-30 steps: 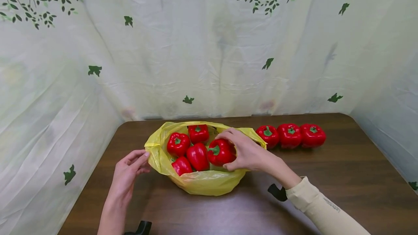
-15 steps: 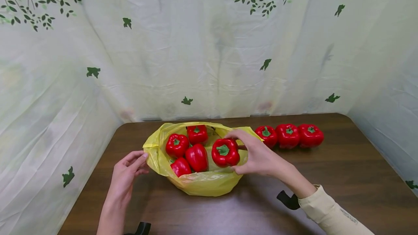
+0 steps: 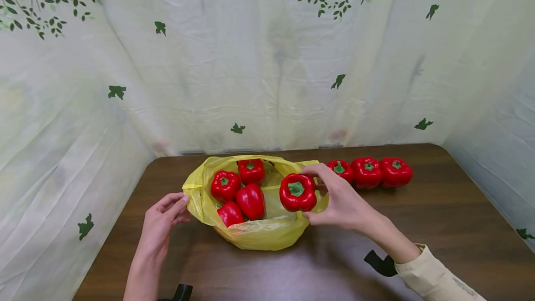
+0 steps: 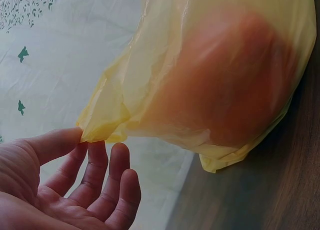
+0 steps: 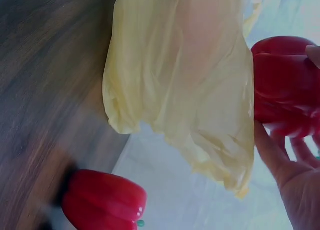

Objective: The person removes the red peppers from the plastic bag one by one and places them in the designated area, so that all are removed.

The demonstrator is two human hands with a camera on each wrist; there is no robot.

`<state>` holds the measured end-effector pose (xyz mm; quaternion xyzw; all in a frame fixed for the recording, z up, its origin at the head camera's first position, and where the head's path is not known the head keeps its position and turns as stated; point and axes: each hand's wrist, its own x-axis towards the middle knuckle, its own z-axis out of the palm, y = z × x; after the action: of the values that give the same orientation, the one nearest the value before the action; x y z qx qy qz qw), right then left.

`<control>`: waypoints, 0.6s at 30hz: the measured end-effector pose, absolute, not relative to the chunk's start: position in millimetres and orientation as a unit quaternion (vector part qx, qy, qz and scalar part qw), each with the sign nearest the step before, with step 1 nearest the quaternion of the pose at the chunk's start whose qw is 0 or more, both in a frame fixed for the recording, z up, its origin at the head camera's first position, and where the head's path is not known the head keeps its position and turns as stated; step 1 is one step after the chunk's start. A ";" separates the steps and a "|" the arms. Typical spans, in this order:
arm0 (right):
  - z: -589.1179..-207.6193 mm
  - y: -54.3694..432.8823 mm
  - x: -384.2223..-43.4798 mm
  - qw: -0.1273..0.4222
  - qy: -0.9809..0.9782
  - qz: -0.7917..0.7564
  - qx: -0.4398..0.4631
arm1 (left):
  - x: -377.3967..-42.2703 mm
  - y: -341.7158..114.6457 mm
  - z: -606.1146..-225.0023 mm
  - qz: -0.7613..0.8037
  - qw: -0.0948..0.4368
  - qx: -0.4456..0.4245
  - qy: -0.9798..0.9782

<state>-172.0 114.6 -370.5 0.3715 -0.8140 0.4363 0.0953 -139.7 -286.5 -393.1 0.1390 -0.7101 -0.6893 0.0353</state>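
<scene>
A yellow plastic bag [image 3: 267, 238] stands on the table with its mouth spread wide. Several red bell peppers [image 3: 251, 201] lie inside, toward its left half. My left hand [image 3: 164, 219] pinches the bag's left rim between thumb and index finger; the left wrist view shows the pinched corner [image 4: 102, 122] and the other fingers loosely bent. Over the bag's right side, my right hand [image 3: 340, 199] grips a red bell pepper [image 3: 297, 193], its green stem toward the head camera. In the right wrist view this held pepper [image 5: 285, 84] is beside the bag's rim, above the table.
Three more red bell peppers [image 3: 368, 172] stand in a row on the brown wooden table [image 3: 443, 226], right of the bag. Behind the table hangs a pale curtain [image 3: 267, 82] with leaf prints. Black straps [image 3: 380, 264] show near both wrists.
My right hand has lifted the bell pepper away from the others in the bag and moved it right, toward the bag's right rim. My left hand keeps its pinch on the left rim.
</scene>
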 end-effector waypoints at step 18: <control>-363.3 152.7 -162.8 0.200 -0.827 0.434 0.295 | -140.1 -286.0 -393.6 -0.697 0.037 0.127 -0.705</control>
<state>-162.8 152.7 -363.3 0.2949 -0.8274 0.4340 0.2004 -140.1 -286.0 -393.6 0.1266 -0.7049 -0.6970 0.0367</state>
